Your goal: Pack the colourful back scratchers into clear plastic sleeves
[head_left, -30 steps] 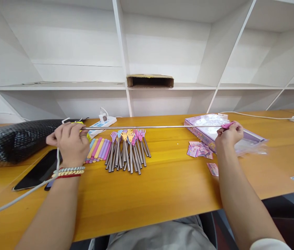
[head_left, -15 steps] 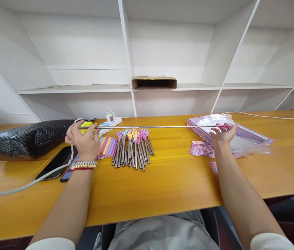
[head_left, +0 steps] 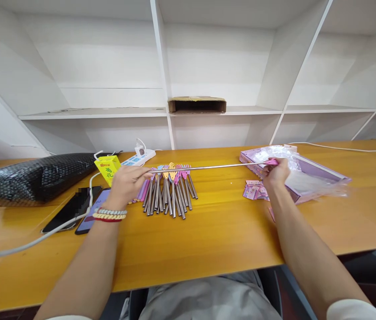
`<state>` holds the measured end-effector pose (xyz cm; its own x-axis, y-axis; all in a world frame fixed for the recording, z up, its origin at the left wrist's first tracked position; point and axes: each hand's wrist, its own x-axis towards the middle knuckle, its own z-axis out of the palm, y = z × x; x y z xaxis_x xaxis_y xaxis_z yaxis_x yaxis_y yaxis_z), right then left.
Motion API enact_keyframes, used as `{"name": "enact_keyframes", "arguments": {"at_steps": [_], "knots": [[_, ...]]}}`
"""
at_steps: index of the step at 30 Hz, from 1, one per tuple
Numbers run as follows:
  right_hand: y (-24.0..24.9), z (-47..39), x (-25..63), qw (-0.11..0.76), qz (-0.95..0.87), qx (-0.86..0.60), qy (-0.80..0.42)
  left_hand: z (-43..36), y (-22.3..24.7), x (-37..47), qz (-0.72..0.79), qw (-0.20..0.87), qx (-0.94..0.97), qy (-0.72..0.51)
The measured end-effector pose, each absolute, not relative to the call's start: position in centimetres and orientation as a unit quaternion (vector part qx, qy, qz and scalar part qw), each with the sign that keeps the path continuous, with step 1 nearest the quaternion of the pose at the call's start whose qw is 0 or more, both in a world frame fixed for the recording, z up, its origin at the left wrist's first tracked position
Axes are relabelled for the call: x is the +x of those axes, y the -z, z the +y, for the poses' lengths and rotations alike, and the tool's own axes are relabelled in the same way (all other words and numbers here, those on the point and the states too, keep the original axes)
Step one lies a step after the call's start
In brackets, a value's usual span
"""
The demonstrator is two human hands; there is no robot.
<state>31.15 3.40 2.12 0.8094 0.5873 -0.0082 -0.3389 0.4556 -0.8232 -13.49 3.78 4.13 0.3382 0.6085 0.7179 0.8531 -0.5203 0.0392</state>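
A long thin telescopic back scratcher [head_left: 208, 167] is stretched out level between my two hands, its metal rod drawn long. My left hand [head_left: 126, 184] is closed round the rod's left end, hiding it. At the other end my right hand [head_left: 275, 173] grips the pink hand-shaped head. Below the rod lies a bunch of shorter back scratchers [head_left: 168, 195] with purple, blue, yellow and pink heads and steel tubes. Pastel foam-like sleeves [head_left: 143, 191] lie beside them, partly behind my left hand.
At right lie a purple box [head_left: 318, 175] with clear plastic and several pink cards [head_left: 254, 190]. At left are a black wrapped parcel [head_left: 34, 178], two phones [head_left: 71, 209], a white cable [head_left: 34, 240], a yellow carton [head_left: 107, 169] and a power strip [head_left: 139, 158]. White shelves hold a cardboard box [head_left: 197, 105].
My hands have come closer together, the left moving right, and the rod span between them is shorter. My right fingers have closed over the pink head. The yellow carton is more exposed.
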Motion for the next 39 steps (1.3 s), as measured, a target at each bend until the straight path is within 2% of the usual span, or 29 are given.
{"name": "enact_keyframes", "arguments": {"at_steps": [3, 7, 12, 16, 20, 22, 24, 27, 31, 34, 36, 39], "knots": [[-1.2, 3.2, 26.2, 0.769, -0.325, -0.499, -0.232, 2.2, -3.7, -9.2, -0.413, 0.196, -0.831, 0.317], [0.1, 1.6, 20.0, 0.593, -0.561, -0.538, -0.212, 0.0, -2.5, -4.3, -0.394, 0.253, -0.829, 0.307], [0.7, 0.4, 18.2, 0.495, -0.661, -0.529, -0.195, -1.4, -1.1, -2.3, -0.412, 0.272, -0.811, 0.314], [0.6, 0.6, 19.3, 0.514, -0.655, -0.489, -0.261, -1.6, -0.8, -2.1, -0.432, 0.232, -0.81, 0.322], [0.3, 0.2, 19.2, 0.572, -0.613, -0.367, -0.403, -1.2, -0.7, -2.0, -0.433, 0.089, -0.815, 0.375], [0.4, -0.3, 18.5, 0.552, -0.615, -0.327, -0.458, -1.0, -0.4, -2.0, -0.423, 0.01, -0.811, 0.404], [0.8, -0.8, 17.4, 0.492, -0.637, -0.323, -0.499, -1.1, 0.0, -1.9, -0.399, -0.055, -0.819, 0.409], [2.0, -1.2, 15.9, 0.443, -0.644, -0.329, -0.529, -1.5, 0.4, -1.6, -0.354, -0.108, -0.844, 0.388], [2.5, -0.7, 15.6, 0.505, -0.594, -0.34, -0.526, -1.7, -0.3, -1.7, -0.328, -0.1, -0.867, 0.361], [2.1, -0.1, 16.3, 0.562, -0.527, -0.353, -0.531, -0.8, -1.8, -3.5, -0.349, -0.015, -0.881, 0.319], [1.7, 0.2, 16.9, 0.575, -0.5, -0.373, -0.529, 0.4, -2.9, -6.0, -0.374, 0.029, -0.881, 0.287], [1.6, 0.6, 17.4, 0.577, -0.486, -0.409, -0.513, 2.4, -4.1, -10.9, -0.452, 0.041, -0.862, 0.226]]}}
